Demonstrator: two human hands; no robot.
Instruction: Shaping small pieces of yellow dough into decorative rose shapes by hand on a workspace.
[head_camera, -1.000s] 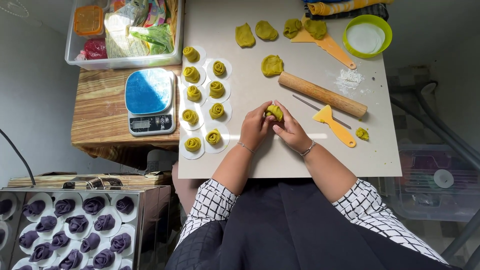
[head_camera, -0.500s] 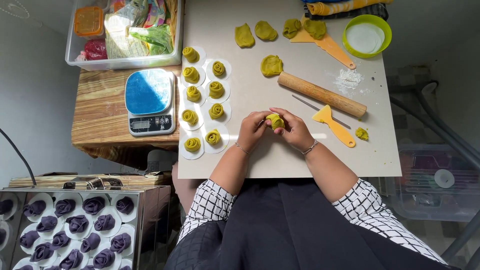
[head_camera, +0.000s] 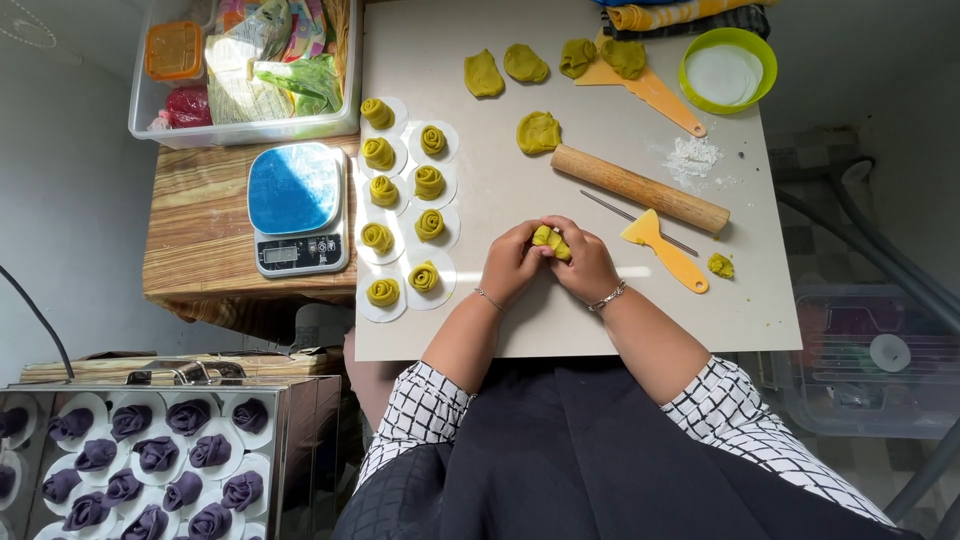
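At the far left, low down, a metal tray (head_camera: 300, 420) holds purple dough roses (head_camera: 190, 416) on white paper rounds. Above it is a wooden table (head_camera: 200, 230). On the table sits a kitchen scale (head_camera: 297, 207) with a blue top. Behind the scale is a clear box (head_camera: 240, 125) full of bags and small tubs.

Next comes a big pale board (head_camera: 480, 60). Along its left side are two rows of green dough roses (head_camera: 424, 276), each on its own white paper round.

In the middle of the board, the left hand (head_camera: 512, 264) and the right hand (head_camera: 588, 268) are pressed close together. Both pinch one small piece of green dough (head_camera: 550, 240) between fingers and thumbs, just above the board. The dough looks partly rolled up, but fingers hide most of it, so I cannot be sure. Each wrist has a thin bracelet.

Behind the hands lie flat green dough rounds (head_camera: 539, 132). A wooden rolling pin (head_camera: 640, 188) lies slanted, near the hands. Just beside the right hand is a yellow scraper (head_camera: 664, 250), with a thin metal stick (head_camera: 620, 215) by it. A tiny green dough bit (head_camera: 719, 265) sits to the right of the scraper.

At the far right top are a little spill of white flour (head_camera: 690, 157), another orange scraper (head_camera: 655, 92), and a green bowl (head_camera: 728, 38) with white paper rounds inside.
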